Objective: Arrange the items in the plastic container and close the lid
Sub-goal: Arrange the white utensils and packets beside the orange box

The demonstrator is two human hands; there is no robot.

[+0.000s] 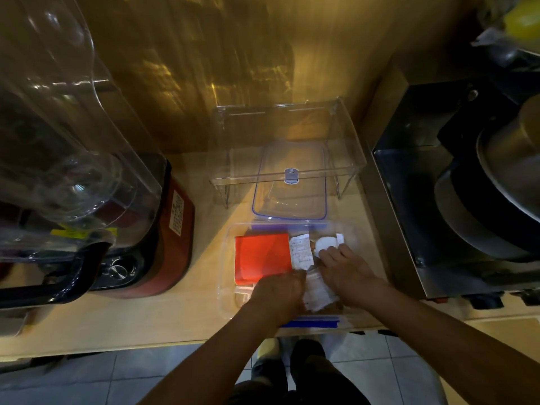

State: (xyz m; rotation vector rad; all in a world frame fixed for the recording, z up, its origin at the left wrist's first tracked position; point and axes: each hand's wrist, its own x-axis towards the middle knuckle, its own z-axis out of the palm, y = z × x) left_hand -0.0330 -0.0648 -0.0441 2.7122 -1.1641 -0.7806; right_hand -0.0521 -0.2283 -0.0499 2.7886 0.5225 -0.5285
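The plastic container point(225, 258) sits at the counter's point(146, 320) front edge, hemmed between a red blender point(172, 244) on the left and a steel appliance point(409, 206) on the right. Its blue-trimmed lid point(289, 200) lies just behind it, half under a clear riser point(233, 162). The counter is pale wood over a tiled floor point(117, 375). Inside the container are 1 red packet point(263, 255), a receipt point(301, 251) and crumpled paper point(317, 290). The left hand point(277, 290) is curled beside the paper, its grip unclear. The right hand point(347, 273) lies loosely spread over the contents.
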